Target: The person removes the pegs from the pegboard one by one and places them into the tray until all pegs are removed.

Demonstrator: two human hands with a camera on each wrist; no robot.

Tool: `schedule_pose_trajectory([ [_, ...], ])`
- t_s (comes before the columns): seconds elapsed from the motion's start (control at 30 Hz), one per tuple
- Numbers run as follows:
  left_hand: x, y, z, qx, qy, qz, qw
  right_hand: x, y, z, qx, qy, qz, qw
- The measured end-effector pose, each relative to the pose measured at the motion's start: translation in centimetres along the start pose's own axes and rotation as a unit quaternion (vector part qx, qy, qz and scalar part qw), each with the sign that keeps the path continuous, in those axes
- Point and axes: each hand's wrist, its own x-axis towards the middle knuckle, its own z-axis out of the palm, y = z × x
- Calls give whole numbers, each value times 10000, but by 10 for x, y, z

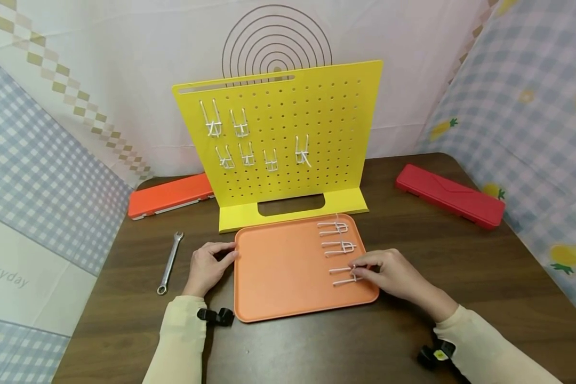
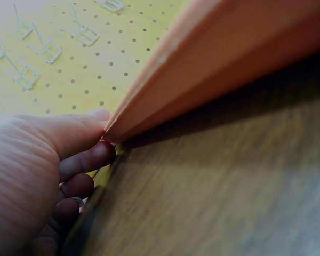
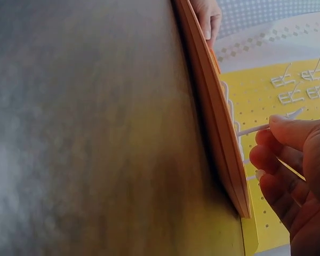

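Note:
An orange tray (image 1: 283, 266) lies on the table before a yellow pegboard (image 1: 333, 154). My left hand (image 1: 205, 269) pinches the tray's left rim, thumb and index finger at its edge in the left wrist view. Over the tray's right side, my right hand (image 1: 396, 273) pinches a white wire pegboard hook (image 1: 341, 270) between thumb and fingers; its crosspiece is partly hidden by the fingertips. Two more white hooks lie on the tray behind it, an upper one (image 1: 333, 228) and a lower one (image 1: 338, 247). Several similar hooks (image 1: 247, 154) hang on the pegboard, mostly toward its left.
A combination wrench (image 1: 170, 262) lies left of the tray. Behind it, an orange-red case (image 1: 170, 196) reaches partly behind the pegboard. A red case (image 1: 451, 196) sits at the back right. Patterned cloth (image 1: 139, 80) surrounds the brown table (image 1: 288, 352).

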Motion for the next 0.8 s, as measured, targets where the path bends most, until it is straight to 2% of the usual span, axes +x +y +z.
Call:
schedule_pose_trajectory([
  [0.43,0,0,-1,-9,39,70,10000,1,0,-3,17,-13,45,10000],
  [0.8,0,1,-1,-50,12,40,10000,0,-1,-15,-61,29,242,9997],
])
